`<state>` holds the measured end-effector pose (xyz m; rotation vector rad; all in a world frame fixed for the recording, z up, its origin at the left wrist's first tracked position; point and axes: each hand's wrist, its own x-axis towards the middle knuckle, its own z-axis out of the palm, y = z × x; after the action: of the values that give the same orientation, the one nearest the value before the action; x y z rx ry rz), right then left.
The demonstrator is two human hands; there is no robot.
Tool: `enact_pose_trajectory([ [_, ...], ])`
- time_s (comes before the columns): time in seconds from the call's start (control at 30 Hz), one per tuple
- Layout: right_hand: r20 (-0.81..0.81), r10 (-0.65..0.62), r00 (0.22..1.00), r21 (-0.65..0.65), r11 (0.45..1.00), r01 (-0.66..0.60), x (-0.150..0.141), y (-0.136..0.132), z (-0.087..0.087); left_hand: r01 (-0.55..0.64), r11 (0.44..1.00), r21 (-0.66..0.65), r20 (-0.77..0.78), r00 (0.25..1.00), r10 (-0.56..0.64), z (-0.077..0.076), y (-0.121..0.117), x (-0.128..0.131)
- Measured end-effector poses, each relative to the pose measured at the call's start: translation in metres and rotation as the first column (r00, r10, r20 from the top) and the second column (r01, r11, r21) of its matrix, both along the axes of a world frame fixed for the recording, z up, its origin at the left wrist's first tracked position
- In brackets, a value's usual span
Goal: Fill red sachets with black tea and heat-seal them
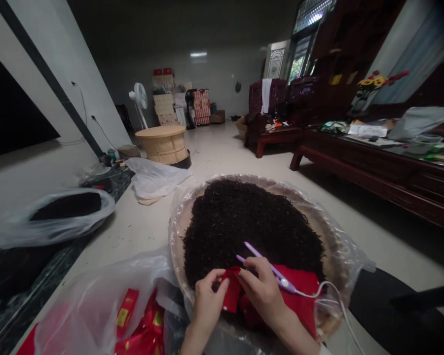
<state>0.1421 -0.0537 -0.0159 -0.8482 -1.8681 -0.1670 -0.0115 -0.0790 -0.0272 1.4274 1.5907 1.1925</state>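
In the head view, my left hand (208, 300) pinches the top edge of a small red packet (231, 295) between thumb and fingers. My right hand (264, 291) grips the other side of that edge. Tucked into the same hand is a purple flat iron (284, 283), its two slim arms apart and pointing away from me. A white cord (342, 305) runs from its end. Beneath both hands, a red sheet or bag (304, 296) lies over a heap of dark, dry tea-like leaves (247, 222) in a round, plastic-lined basket (335, 231).
Red and gold packets (128, 310) lie in a clear plastic bag (85, 301) at left. Behind it, an open bag (107, 207) holds more dark leaves. A drum-shaped stool (163, 143), a white fan (138, 96) and a wooden table (373, 162) stand further off.
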Motion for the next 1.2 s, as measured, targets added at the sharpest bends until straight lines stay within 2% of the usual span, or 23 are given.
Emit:
enact_pose_trajectory([
  [0.17, 0.001, 0.010, 1.000, -0.043, 0.999, -0.010, -0.001, -0.002, -0.003, -0.002, 1.000, 0.022, -0.040, 0.999, 0.003, 0.004, -0.005, 0.003],
  [0.33, 0.057, 0.133, 0.990, -0.231, 0.966, -0.116, 0.007, 0.003, 0.001, 0.045, 0.999, 0.018, -0.067, 0.997, -0.044, 0.003, -0.005, 0.001],
  [0.4, 0.021, 0.200, 0.980, -0.279, 0.942, -0.186, 0.011, 0.004, 0.001, 0.059, 0.998, 0.002, -0.016, 0.998, -0.059, 0.001, -0.001, -0.004],
  [0.5, -0.081, 0.231, 0.970, -0.361, 0.900, -0.244, 0.015, 0.004, 0.000, 0.070, 0.997, -0.022, 0.116, 0.991, -0.067, -0.004, 0.006, -0.012],
  [0.57, -0.149, 0.249, 0.957, -0.499, 0.817, -0.291, 0.015, 0.002, 0.003, 0.067, 0.998, -0.018, 0.164, 0.984, -0.063, -0.007, 0.008, -0.017],
  [0.6, -0.185, 0.267, 0.946, -0.588, 0.741, -0.324, 0.014, 0.001, 0.006, 0.071, 0.997, -0.010, 0.166, 0.984, -0.069, -0.009, 0.008, -0.018],
  [0.7, -0.293, 0.321, 0.901, -0.803, 0.429, -0.414, 0.013, -0.002, 0.012, 0.108, 0.994, 0.014, 0.118, 0.987, -0.108, -0.011, 0.006, -0.020],
  [0.73, -0.310, 0.324, 0.894, -0.838, 0.352, -0.418, 0.013, -0.002, 0.012, 0.111, 0.994, 0.013, 0.108, 0.988, -0.112, -0.010, 0.006, -0.020],
  [0.77, -0.308, 0.313, 0.898, -0.856, 0.320, -0.406, 0.014, -0.002, 0.010, 0.096, 0.995, 0.009, 0.119, 0.988, -0.097, -0.010, 0.006, -0.019],
  [0.8, -0.293, 0.293, 0.910, -0.860, 0.336, -0.385, 0.014, -0.002, 0.007, 0.067, 0.998, -0.002, 0.156, 0.986, -0.066, -0.010, 0.006, -0.019],
  [0.9, -0.250, 0.233, 0.940, -0.791, 0.511, -0.337, 0.015, -0.003, -0.006, -0.039, 0.998, -0.056, 0.341, 0.938, 0.056, -0.009, 0.009, -0.015],
  [0.93, -0.253, 0.232, 0.939, -0.770, 0.540, -0.341, 0.015, -0.004, -0.009, -0.069, 0.995, -0.069, 0.371, 0.924, 0.090, -0.010, 0.010, -0.014],
  [0.97, -0.259, 0.240, 0.936, -0.768, 0.536, -0.350, 0.015, -0.005, -0.011, -0.095, 0.993, -0.073, 0.371, 0.922, 0.116, -0.011, 0.011, -0.013],
  [1.03, -0.283, 0.255, 0.925, -0.815, 0.444, -0.372, 0.013, -0.006, -0.012, -0.147, 0.988, -0.049, 0.308, 0.939, 0.155, -0.014, 0.011, -0.013],
  [1.13, -0.343, 0.274, 0.898, -0.883, 0.233, -0.408, 0.009, -0.007, -0.005, -0.174, 0.985, -0.012, 0.221, 0.960, 0.172, -0.020, 0.011, -0.015],
  [1.2, -0.395, 0.279, 0.875, -0.883, 0.149, -0.446, 0.006, -0.006, 0.000, -0.160, 0.987, 0.001, 0.187, 0.970, 0.157, -0.023, 0.012, -0.017],
])
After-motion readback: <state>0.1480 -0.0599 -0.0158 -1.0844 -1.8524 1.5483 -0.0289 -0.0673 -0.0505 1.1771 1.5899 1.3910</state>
